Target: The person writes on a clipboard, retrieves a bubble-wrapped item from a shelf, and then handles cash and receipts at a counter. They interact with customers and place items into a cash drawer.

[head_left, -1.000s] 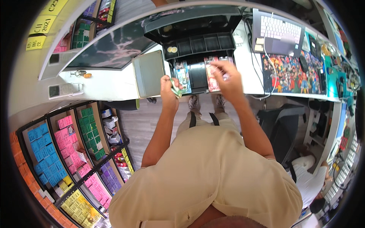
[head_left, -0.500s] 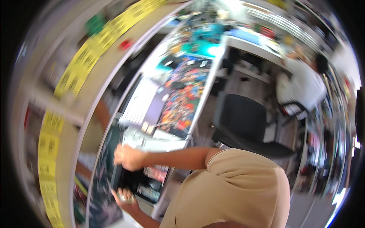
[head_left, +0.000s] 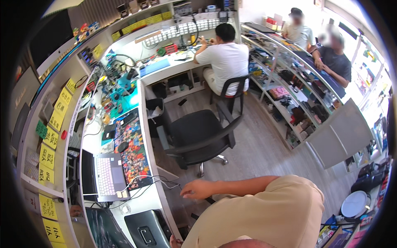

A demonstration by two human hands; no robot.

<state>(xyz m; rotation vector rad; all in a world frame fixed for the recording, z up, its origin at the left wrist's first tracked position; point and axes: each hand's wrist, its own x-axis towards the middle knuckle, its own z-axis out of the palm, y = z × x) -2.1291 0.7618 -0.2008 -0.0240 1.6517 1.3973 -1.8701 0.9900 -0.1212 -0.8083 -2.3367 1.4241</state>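
My right hand [head_left: 196, 190] hangs in the air just off the desk's front edge, near the loose cables. Its fingers are loosely bent and apart, with nothing seen in them. At the lower edge my left hand [head_left: 175, 242] shows only in small part, beside the front side of a black case [head_left: 142, 221]. Whether it touches the case or grips anything is hidden. The case lies closed on the white desk, its handle [head_left: 145, 235] facing up. Behind it is a dark patterned mat [head_left: 103, 226].
A laptop [head_left: 108, 175] stands open beside a colourful mat [head_left: 134, 159], with cables [head_left: 159, 180] over the desk edge. A black office chair [head_left: 200, 134] stands on the floor. One person [head_left: 225, 58] sits at the far bench; two more people stand behind a glass display counter [head_left: 285, 78].
The case was open, both hands at its lid; now it is closed. My right hand has come away from it, and my left hand is at its front side. The view has swung round.
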